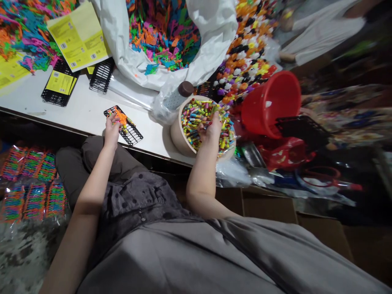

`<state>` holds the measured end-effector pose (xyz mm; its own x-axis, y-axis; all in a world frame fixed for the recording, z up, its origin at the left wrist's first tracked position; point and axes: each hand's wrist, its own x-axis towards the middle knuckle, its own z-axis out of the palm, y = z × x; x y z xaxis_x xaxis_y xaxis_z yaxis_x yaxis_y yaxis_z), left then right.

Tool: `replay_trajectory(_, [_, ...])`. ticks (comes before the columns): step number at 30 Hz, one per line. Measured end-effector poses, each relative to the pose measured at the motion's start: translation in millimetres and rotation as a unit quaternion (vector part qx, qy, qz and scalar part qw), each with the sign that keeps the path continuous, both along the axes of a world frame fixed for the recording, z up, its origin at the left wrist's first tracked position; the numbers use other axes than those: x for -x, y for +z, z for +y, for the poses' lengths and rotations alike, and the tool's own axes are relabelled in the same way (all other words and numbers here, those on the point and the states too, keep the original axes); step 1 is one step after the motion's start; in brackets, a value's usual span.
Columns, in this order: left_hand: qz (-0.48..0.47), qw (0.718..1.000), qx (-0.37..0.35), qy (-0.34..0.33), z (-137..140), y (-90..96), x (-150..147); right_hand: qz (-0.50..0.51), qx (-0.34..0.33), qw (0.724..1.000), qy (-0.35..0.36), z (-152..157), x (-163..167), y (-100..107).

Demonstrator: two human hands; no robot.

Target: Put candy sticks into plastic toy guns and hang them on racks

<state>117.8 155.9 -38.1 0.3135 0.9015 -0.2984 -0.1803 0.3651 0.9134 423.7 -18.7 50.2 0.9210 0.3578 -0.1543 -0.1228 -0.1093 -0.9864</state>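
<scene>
My left hand (112, 130) is closed on an orange plastic toy piece (120, 116), above a black plastic grid tray (134, 134) at the table's front edge. Several small yellow-and-coloured pieces lie on the tray around it. My right hand (212, 128) reaches into a beige tub (177, 136) filled with small, bright, wrapped-looking pieces (196, 112). Its fingers are curled among them, and whatever they grip is hidden. Left of the tray, another black grid tray (57, 98) lies under yellow printed cards (61, 83).
A white sack (211, 45) of coloured plastic pieces stands behind the tub. Against the tub's right side are a red bucket (266, 102) and clear plastic bags (232, 173). A dark-capped bottle (177, 94) stands behind. Bagged bundles (24, 200) lie lower left. Another person's leg (327, 34) shows upper right.
</scene>
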Motion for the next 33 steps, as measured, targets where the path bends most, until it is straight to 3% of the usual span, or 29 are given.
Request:
replay_trajectory(5, [0.003, 1.0, 0.003, -0.001, -0.4, 1.1, -0.4, -0.127, 0.097, 0.986, -0.045, 1.8, 0.8, -6.5])
replay_trajectory(15, [-0.004, 1.0, 0.007, -0.007, 0.6, -0.4, -1.7, -0.168, 0.122, 0.978, -0.021, 3.9, 3.8, -6.6])
replay_trajectory(17, [-0.004, 1.0, 0.005, -0.007, 0.3, 0.9, -1.8, -0.134, 0.103, 0.985, -0.031, 4.0, 1.8, -7.2])
replay_trajectory(22, [-0.006, 1.0, -0.003, -0.004, -1.1, 5.1, -1.3, -0.037, -0.028, 0.999, 0.002, 3.5, -0.9, -5.6])
replay_trajectory(27, [-0.008, 1.0, 0.003, -0.004, -3.5, 7.2, -0.5, -0.035, -0.019, 0.999, 0.027, 1.2, -0.2, -4.9])
replay_trajectory(33, [0.002, 1.0, 0.003, -0.007, -5.7, 5.9, 0.9, -0.178, 0.028, 0.983, 0.027, 1.3, 0.3, -8.8])
